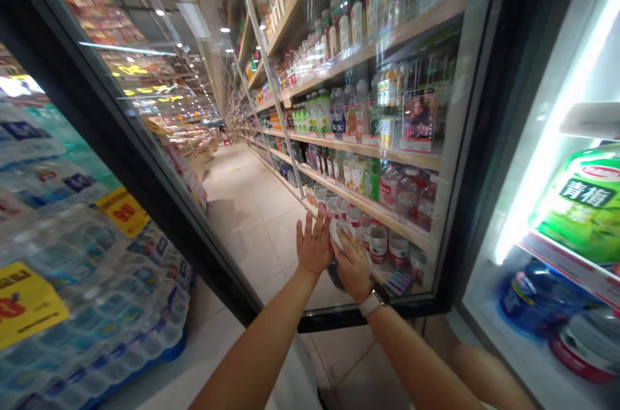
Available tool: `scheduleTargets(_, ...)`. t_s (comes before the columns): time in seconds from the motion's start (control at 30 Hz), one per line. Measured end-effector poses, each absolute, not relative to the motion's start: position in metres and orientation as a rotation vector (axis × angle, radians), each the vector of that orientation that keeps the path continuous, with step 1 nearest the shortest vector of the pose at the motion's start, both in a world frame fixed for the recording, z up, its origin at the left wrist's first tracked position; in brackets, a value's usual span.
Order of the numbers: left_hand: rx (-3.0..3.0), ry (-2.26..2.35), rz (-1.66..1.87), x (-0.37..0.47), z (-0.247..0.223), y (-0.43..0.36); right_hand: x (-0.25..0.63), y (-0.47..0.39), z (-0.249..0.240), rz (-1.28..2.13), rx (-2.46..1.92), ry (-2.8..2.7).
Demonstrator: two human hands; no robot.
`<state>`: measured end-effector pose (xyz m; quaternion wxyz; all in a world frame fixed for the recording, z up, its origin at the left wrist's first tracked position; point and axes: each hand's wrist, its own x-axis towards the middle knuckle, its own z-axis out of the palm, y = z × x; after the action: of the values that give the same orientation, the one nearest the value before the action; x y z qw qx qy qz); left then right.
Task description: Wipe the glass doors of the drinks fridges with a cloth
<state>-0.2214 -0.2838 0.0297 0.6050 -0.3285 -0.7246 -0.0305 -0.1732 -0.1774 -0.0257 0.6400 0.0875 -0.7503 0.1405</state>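
An open glass door (285, 271) in a black frame stands in front of me. My left hand (314, 245) lies against its lower part, palm to the pane, fingers stretched up and apart. Just to its right, my right hand (353, 265) presses a white cloth or tissue (335, 229) onto the glass; most of that piece is hidden under the fingers. A watch with a pale strap (372, 301) is on my right wrist. Rows of bottles (378, 242) on shelves show in the pane; whether they are reflected or behind it, I cannot tell.
Wrapped packs of water bottles (97, 307) with yellow price signs (29, 303) are stacked on the left. At right, the lit cooler holds a green bottle (586, 203) and a blue bottle (537, 300). The door's black bottom rail (358, 316) runs below my hands.
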Motion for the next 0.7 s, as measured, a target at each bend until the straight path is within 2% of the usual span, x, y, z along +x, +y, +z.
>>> scheduleTargets(0.13, -0.754, -1.674, -0.054, -0.220, 0.032, -0.284, -0.167, -0.157, -0.029, 0.264, 0.198, -1.794)
scheduleTargets(0.43, -0.760, -1.704, -0.083, -0.217, 0.033, -0.283, -0.154, -0.038, -0.034, 0.458, -0.379, -1.542)
scheduleTargets(0.57, -0.759, -1.714, -0.086, -0.215, 0.033, -0.282, -0.163, -0.062, -0.031, 0.554, -0.442, -1.495)
scheduleTargets(0.7, -0.747, -1.694, -0.064, -0.215, 0.034, -0.282, -0.175, -0.116, -0.026, 0.560, -0.321, -1.538)
